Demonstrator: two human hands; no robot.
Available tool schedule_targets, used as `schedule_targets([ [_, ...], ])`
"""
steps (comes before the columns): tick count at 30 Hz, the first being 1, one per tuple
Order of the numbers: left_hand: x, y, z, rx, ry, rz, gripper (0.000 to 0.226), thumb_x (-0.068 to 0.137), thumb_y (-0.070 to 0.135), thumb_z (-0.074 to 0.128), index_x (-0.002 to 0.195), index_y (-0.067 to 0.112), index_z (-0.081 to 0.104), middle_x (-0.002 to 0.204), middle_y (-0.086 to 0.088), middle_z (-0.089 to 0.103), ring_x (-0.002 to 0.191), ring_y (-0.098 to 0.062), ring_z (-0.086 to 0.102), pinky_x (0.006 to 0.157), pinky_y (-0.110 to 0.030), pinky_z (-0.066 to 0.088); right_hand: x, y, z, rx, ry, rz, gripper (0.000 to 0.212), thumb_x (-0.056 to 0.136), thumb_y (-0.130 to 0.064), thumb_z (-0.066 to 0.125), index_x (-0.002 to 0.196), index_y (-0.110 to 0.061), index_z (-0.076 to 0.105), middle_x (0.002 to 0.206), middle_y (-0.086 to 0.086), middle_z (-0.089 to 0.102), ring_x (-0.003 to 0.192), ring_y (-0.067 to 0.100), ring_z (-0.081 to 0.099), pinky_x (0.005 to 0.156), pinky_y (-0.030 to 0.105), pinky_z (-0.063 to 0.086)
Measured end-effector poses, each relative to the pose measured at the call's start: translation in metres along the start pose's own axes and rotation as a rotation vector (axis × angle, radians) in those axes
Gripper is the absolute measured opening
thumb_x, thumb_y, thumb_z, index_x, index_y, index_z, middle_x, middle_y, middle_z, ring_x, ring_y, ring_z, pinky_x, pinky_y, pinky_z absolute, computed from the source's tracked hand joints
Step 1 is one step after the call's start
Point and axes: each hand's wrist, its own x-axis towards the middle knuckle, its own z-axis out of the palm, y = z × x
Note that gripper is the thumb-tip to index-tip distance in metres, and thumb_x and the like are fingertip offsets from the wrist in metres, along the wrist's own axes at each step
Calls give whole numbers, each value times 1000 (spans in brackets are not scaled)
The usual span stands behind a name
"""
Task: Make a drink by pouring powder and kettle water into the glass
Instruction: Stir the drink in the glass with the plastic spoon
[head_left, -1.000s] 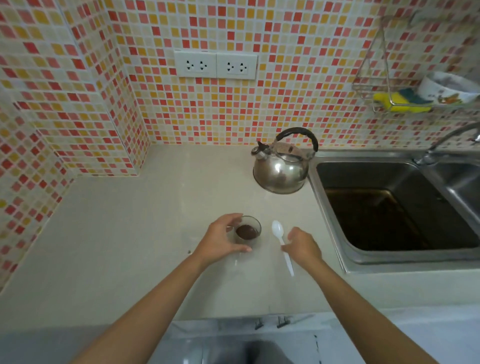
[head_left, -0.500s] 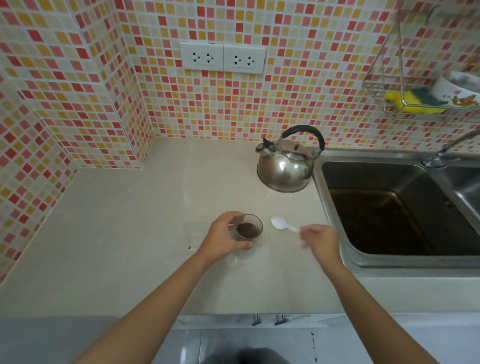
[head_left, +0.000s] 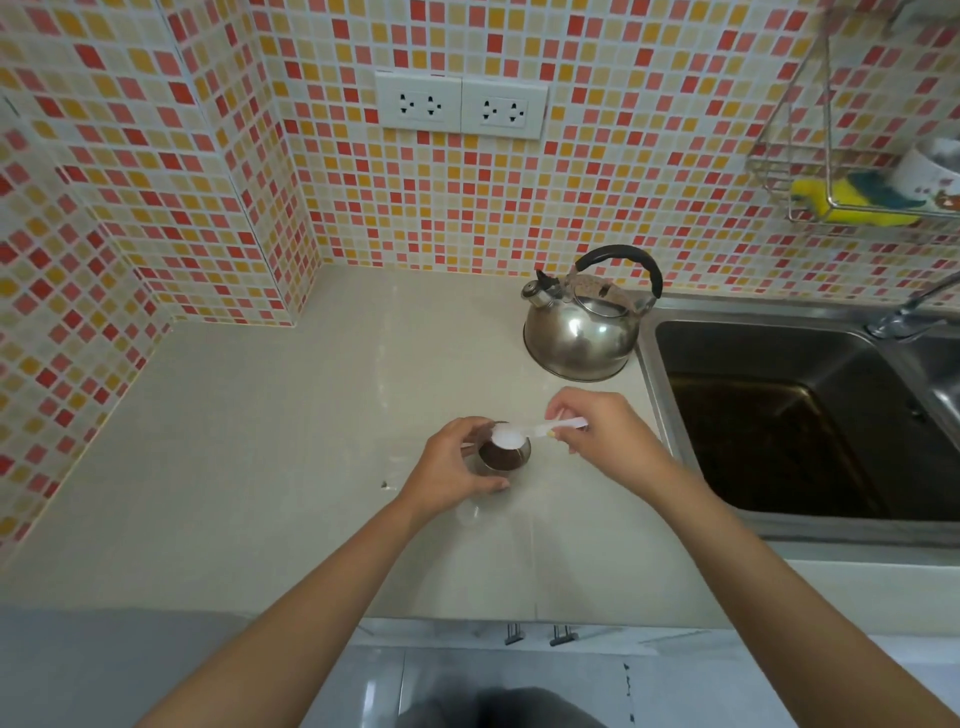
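The glass (head_left: 503, 453), brown powder in its bottom, stands on the worktop (head_left: 270, 467) near the front edge, left of the sink (head_left: 800, 415). The left hand (head_left: 454, 470) curls its fingers around it. The right hand (head_left: 597, 431) pinches a white spoon (head_left: 524, 434), bowl over the glass mouth. The kettle (head_left: 584, 322) sits toward the back edge, beside the sink.

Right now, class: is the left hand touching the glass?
Touching. The head view shows the left hand with fingers and thumb curled round the glass, no gap visible.
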Motion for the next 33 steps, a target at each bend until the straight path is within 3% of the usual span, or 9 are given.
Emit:
schedule_targets([
  [3,0,0,0,24,1,1,73,52,18,91,118,18,60,116,4,62,107,-4,59,94,-12,45,6,-4,14,-336,38,-146,12,86,-14,61,97,-14,66,84,8,68,75,26,60,61,29,44],
  [5,1,-1,0,22,2,-4,73,52,18,91,117,19,60,115,5,62,106,-3,59,95,-14,46,7,-7,24,-407,87,-234,12,84,-11,60,92,-11,69,84,10,71,77,31,63,64,34,48],
  [11,1,-2,0,24,-1,-9,68,52,19,91,113,23,61,111,7,63,103,8,57,85,-1,43,9,-6,35,-60,93,-194,9,79,-5,69,84,-9,75,83,8,70,66,17,57,66,28,47],
  [16,2,-3,1,16,-4,-6,69,52,18,91,114,22,61,111,5,62,104,4,58,85,-1,43,6,3,35,-60,4,-185,15,88,-9,59,95,-10,73,88,4,64,71,11,52,69,25,44],
  [21,3,-5,1,24,-3,-7,73,52,17,91,118,20,60,113,3,62,104,-1,59,86,0,42,-1,6,32,22,-59,-167,13,87,-10,63,93,-13,75,79,-6,59,67,1,53,65,14,40],
  [27,3,-5,2,29,3,-7,74,52,16,91,119,17,59,114,3,62,106,-6,60,87,-2,43,0,11,30,76,-43,-130,10,84,-13,65,86,-16,74,79,-9,64,69,6,58,66,18,46],
  [31,3,-5,1,24,1,-3,73,52,16,91,119,17,59,114,3,62,105,-4,60,86,-1,43,7,8,43,76,-70,-72,10,84,-11,64,87,-14,74,86,1,68,70,15,59,70,30,50],
  [33,3,-5,1,19,-4,-8,73,52,15,92,118,18,59,113,4,62,105,0,59,86,-1,43,13,8,48,109,-58,-13,11,86,-11,62,88,-12,73,85,1,68,69,15,58,68,30,50],
])
